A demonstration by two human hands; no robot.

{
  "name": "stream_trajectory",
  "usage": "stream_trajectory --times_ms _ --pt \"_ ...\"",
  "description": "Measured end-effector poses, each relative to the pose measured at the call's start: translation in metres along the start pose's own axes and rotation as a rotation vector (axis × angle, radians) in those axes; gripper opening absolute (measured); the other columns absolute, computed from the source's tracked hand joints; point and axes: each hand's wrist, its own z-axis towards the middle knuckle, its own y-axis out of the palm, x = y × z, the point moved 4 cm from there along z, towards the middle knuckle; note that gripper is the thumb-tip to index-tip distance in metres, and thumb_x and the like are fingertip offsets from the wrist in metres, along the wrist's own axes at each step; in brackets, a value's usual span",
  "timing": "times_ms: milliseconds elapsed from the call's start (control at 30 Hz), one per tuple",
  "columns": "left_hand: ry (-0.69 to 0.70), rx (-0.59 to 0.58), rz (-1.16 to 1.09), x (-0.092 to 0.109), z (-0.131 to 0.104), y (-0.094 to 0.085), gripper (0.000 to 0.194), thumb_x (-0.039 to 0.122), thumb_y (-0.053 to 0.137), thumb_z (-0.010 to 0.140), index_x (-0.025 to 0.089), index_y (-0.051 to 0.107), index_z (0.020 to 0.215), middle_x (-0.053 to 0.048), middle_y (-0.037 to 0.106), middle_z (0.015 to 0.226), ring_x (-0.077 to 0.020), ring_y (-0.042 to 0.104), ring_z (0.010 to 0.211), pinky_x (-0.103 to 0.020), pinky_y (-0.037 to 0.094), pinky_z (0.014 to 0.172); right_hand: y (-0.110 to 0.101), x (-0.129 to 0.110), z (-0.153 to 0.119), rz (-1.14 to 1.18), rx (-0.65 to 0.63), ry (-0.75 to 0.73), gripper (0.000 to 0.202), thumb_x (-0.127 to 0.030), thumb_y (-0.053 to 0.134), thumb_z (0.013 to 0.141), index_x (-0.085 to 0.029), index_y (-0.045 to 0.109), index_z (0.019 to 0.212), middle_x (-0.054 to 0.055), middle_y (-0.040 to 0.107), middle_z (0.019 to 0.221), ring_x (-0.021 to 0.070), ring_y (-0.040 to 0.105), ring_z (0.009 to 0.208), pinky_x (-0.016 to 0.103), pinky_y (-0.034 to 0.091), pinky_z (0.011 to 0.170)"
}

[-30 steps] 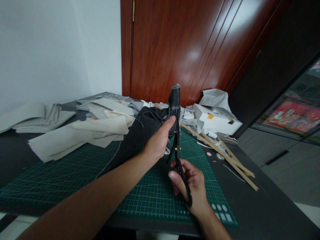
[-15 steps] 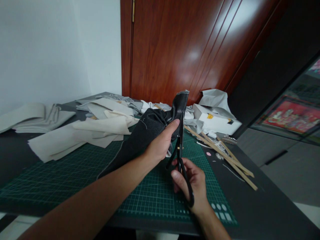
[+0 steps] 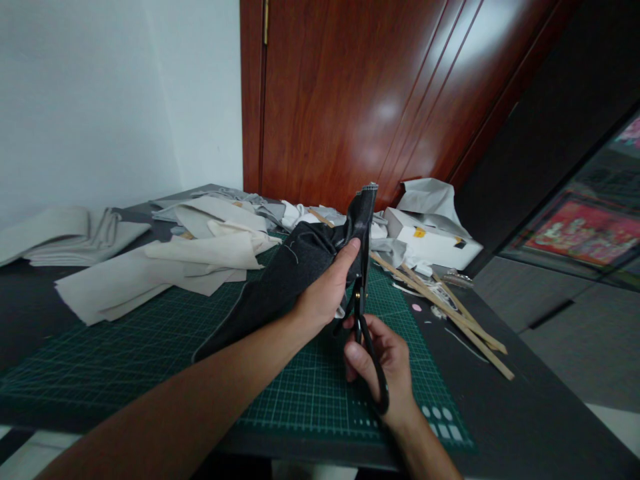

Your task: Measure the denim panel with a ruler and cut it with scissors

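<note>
A person's two bare hands work over a green gridded cutting mat (image 3: pixel 310 400) on a dark table (image 3: pixel 530 413), seen from above and behind; the left forearm stretches in from the near left, and the left hand (image 3: pixel 327 290), at the centre, grasps a bunched piece of dark denim (image 3: pixel 280 273), thumb pressed on top, the other fingers mostly hidden by the hand and cloth; the denim spreads over the mat towards the near left, while its gathered end stands upright beyond the thumb, pale stitching along its top edge; the right hand (image 3: pixel 387 360), nearer and to the right, has its fingers curled around the handles of black scissors (image 3: pixel 359 303), the thumb at the larger loop; the blades point upward and away, along the right side of the raised denim; whether they have cloth between them cannot be told; to the left, cream fabric pieces (image 3: pixel 215 257) overlap the mat's far edge, and folded pale cloth (image 3: pixel 90 243) lies farther left; on the far right sits a white box (image 3: pixel 433 241) with a grey sheet resting on it; nearer than the box, thin wooden strips (image 3: pixel 470 330) lie slantwise by a small pink scrap (image 3: pixel 417 308); a glossy red-brown wooden door (image 3: pixel 340 100) rises behind, with a pale wall (image 3: pixel 110 100) to its left.
</note>
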Motion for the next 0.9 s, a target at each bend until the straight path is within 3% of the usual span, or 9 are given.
stream_trajectory --times_ms 300,900 --pt "-0.046 -0.011 0.036 -0.0051 -0.0007 -0.0006 0.059 0.073 0.071 0.082 0.023 0.059 0.054 -0.001 0.053 0.045 -0.0114 0.042 0.033 -0.027 0.023 0.035 -0.0007 -0.0006 0.0011 0.019 0.000 -0.012 0.036 -0.049 0.085 0.085 -0.020 0.071 0.100 -0.006 0.058 0.060 0.0087 0.048 0.045 0.019 0.040 0.042" --pt "-0.057 -0.021 0.063 -0.0057 -0.0013 -0.0006 0.059 0.074 0.069 0.083 0.023 0.061 0.054 -0.002 0.055 0.046 -0.0119 0.043 0.034 -0.028 0.026 0.038 -0.0057 0.0074 0.0001 -0.066 0.019 0.026 0.034 -0.048 0.082 0.089 -0.019 0.069 0.101 -0.008 0.054 0.060 0.0090 0.046 0.044 0.021 0.039 0.043"
